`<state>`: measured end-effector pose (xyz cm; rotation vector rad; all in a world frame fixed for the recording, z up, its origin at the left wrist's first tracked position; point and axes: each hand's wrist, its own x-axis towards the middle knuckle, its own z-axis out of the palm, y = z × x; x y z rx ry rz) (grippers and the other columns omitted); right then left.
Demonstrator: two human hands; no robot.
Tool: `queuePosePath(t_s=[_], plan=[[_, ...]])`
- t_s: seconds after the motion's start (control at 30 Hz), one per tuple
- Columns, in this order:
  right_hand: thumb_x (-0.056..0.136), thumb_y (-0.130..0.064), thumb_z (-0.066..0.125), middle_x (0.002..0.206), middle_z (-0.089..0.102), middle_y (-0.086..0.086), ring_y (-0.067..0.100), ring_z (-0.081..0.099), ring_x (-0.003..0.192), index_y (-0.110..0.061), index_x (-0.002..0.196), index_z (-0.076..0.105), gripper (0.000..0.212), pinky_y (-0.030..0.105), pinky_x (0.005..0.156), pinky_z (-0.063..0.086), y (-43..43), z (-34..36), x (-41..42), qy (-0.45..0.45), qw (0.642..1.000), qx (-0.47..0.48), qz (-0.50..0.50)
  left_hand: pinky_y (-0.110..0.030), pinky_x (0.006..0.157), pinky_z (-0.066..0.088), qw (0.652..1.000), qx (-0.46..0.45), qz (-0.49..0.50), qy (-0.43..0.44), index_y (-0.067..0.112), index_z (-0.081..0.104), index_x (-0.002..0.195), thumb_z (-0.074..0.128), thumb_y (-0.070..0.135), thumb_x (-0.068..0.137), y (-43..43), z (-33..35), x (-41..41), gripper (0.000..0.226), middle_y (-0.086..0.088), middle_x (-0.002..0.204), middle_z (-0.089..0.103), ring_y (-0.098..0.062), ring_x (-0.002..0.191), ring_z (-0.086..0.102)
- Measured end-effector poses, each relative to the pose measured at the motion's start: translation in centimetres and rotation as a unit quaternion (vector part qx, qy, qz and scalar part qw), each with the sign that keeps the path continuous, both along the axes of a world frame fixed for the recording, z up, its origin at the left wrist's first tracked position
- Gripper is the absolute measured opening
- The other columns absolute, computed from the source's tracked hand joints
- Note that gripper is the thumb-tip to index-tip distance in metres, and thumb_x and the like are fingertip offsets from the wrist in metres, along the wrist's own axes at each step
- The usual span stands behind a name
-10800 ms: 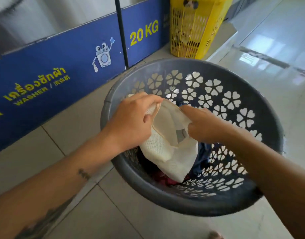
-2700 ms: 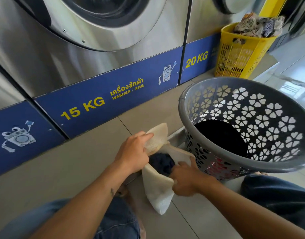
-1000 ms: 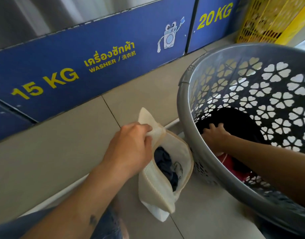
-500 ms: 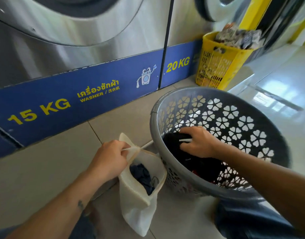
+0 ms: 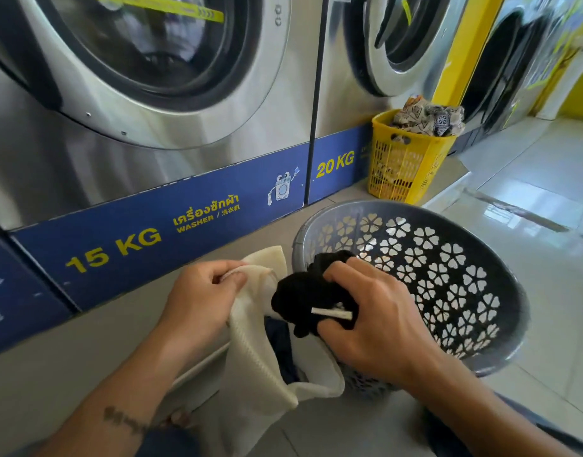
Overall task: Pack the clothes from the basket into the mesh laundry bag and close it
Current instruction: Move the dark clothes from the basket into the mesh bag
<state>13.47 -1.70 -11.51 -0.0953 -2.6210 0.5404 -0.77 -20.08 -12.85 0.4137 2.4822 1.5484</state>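
My left hand point(image 5: 201, 298) pinches the top edge of a cream mesh laundry bag point(image 5: 254, 367) and holds its mouth apart. Dark blue clothing point(image 5: 280, 344) lies inside the bag. My right hand point(image 5: 372, 321) grips a bunched black garment point(image 5: 303, 298) with a white tag, right over the bag's mouth. The grey basket point(image 5: 448, 278) with flower-shaped holes stands just to the right, touching the bag. Its bottom is hidden by my right hand and its own rim.
Two steel front-loading washers point(image 5: 145, 77) with a blue 15 KG and 20 KG strip stand straight ahead. A yellow basket point(image 5: 405, 159) full of patterned cloth sits at the back right. Glossy tiled floor point(image 5: 530, 192) stretches right. My knees in jeans are at the bottom edge.
My right hand has lifted the black garment out of the grey basket and carried it left to the bag's mouth. My left hand keeps its hold on the bag's edge.
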Motion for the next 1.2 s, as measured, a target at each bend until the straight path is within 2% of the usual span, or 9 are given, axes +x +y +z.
queuePosePath(t_s=[0.23,0.37,0.5,0.63,0.77,0.87,1.0,1.1,1.2], plan=[[0.073,-0.023,0.055,0.106,0.052,-0.010,0.018,0.055,0.101,-0.035,0.130,0.052,0.058,0.043,0.075,0.055,-1.3,-3.4,-0.8,-0.142,0.981,0.060,0.117,-0.021,0.078,0.050,0.999,0.037,-0.008,-0.032,0.030,0.076,0.096,0.064,0.016,0.092,0.7,-0.1,-0.2,0.019,0.015,0.089,0.074,0.001,0.087,0.067],[0.078,-0.023,0.063,0.120,0.063,-0.012,0.013,0.054,0.116,-0.036,0.141,0.047,0.067,0.034,0.096,0.048,-0.1,-2.9,-1.5,-0.150,0.981,0.027,0.121,-0.044,0.093,0.056,0.996,0.052,-0.008,-0.076,0.029,0.078,0.097,0.065,0.016,0.090,0.8,-0.8,-0.7,0.019,0.006,0.091,0.078,-0.015,0.093,0.072],[0.078,-0.024,0.055,0.125,0.067,-0.011,0.015,0.051,0.123,-0.033,0.146,0.042,0.070,0.036,0.102,0.039,-0.3,-3.2,-1.7,-0.176,0.965,0.111,0.161,-0.045,0.091,0.057,0.994,0.065,-0.004,-0.091,0.026,0.079,0.099,0.065,0.015,0.091,0.6,-0.7,-1.0,0.019,0.004,0.091,0.078,-0.017,0.092,0.072],[0.082,-0.012,0.056,0.103,0.068,-0.009,0.017,0.062,0.095,-0.029,0.134,0.040,0.058,0.038,0.084,0.050,0.1,-3.3,-2.0,-0.120,0.983,0.015,0.136,-0.041,0.084,0.059,0.993,0.067,-0.009,-0.092,0.027,0.078,0.100,0.064,0.016,0.092,0.6,-0.7,-1.1,0.020,0.003,0.091,0.078,-0.017,0.090,0.072],[0.078,-0.002,0.066,0.103,0.043,-0.017,0.012,0.054,0.082,-0.031,0.133,0.032,0.071,0.038,0.070,0.053,1.7,-3.8,-2.4,-0.060,0.995,-0.065,0.038,-0.038,0.079,0.059,0.994,0.059,-0.029,-0.086,0.029,0.078,0.100,0.062,0.016,0.093,0.7,-0.7,-1.0,0.022,0.003,0.089,0.078,-0.018,0.088,0.072],[0.077,-0.001,0.069,0.110,0.043,-0.013,0.009,0.051,0.091,-0.028,0.143,0.034,0.079,0.031,0.080,0.053,2.5,-4.4,-2.9,-0.083,0.992,-0.092,-0.007,-0.039,0.081,0.060,0.995,0.049,-0.036,-0.079,0.029,0.078,0.101,0.062,0.016,0.093,0.8,-0.9,-0.8,0.022,0.005,0.091,0.078,-0.016,0.090,0.072],[0.081,-0.004,0.070,0.098,0.052,-0.016,-0.002,0.052,0.088,-0.017,0.133,0.062,0.054,0.011,0.080,0.043,3.5,-4.9,-3.4,-0.089,0.992,-0.088,-0.002,-0.036,0.075,0.060,0.995,0.044,-0.038,-0.080,0.027,0.077,0.102,0.061,0.014,0.094,0.9,-0.9,-0.5,0.023,0.004,0.088,0.078,-0.016,0.085,0.073],[0.084,-0.010,0.072,0.101,0.052,-0.010,0.008,0.047,0.099,-0.027,0.120,0.073,0.040,0.020,0.089,0.038,3.9,-5.3,-3.2,-0.073,0.995,-0.067,-0.014,-0.031,0.068,0.059,0.995,0.041,-0.040,-0.078,0.026,0.077,0.104,0.060,0.013,0.094,1.0,-0.9,-0.3,0.024,0.004,0.089,0.077,-0.015,0.083,0.073],[0.085,-0.007,0.072,0.140,0.040,-0.002,0.018,0.029,0.136,-0.035,0.108,0.076,0.036,0.029,0.108,0.028,4.1,-5.7,-3.3,-0.073,0.993,-0.082,-0.030,-0.028,0.066,0.058,0.996,0.037,-0.040,-0.073,0.026,0.076,0.106,0.059,0.014,0.094,1.1,-0.9,-0.3,0.024,0.003,0.091,0.077,-0.013,0.082,0.072]])
